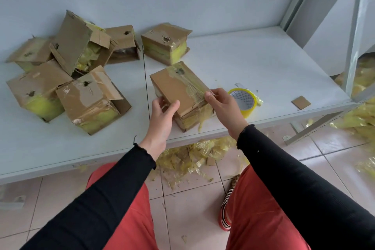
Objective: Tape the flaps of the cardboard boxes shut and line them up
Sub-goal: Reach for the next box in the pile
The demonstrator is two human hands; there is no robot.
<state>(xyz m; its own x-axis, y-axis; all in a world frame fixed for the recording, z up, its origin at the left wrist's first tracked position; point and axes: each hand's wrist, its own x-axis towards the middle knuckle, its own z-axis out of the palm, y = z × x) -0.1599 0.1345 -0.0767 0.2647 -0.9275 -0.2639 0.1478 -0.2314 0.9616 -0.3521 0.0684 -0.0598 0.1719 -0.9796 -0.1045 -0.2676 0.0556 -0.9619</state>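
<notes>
Cardboard, in the head view: the box (178,91) being worked lies near the front edge of the white shelf (253,61), just beside the tape roll (244,102) on its right. A clear strip of tape (192,85) runs across its top. The left hand (162,115) grips the near left corner, thumb curled over the top and fingers round the side. The right hand (223,105) pinches the loose tape end (210,93) between thumb and fingertips at the box's right edge.

The step looks to be laying this strip down over the seam. To do it well, I judge, the left hand should hold the box firm against the shelf while the right keeps the strip taut, draws it over the edge and presses it onto the side, then rubs it flat so it does not wrinkle or lift.

One box (165,43) stands behind it; a heap of boxes (71,79), several with flaps open, lies well apart on the left, not lined up.
</notes>
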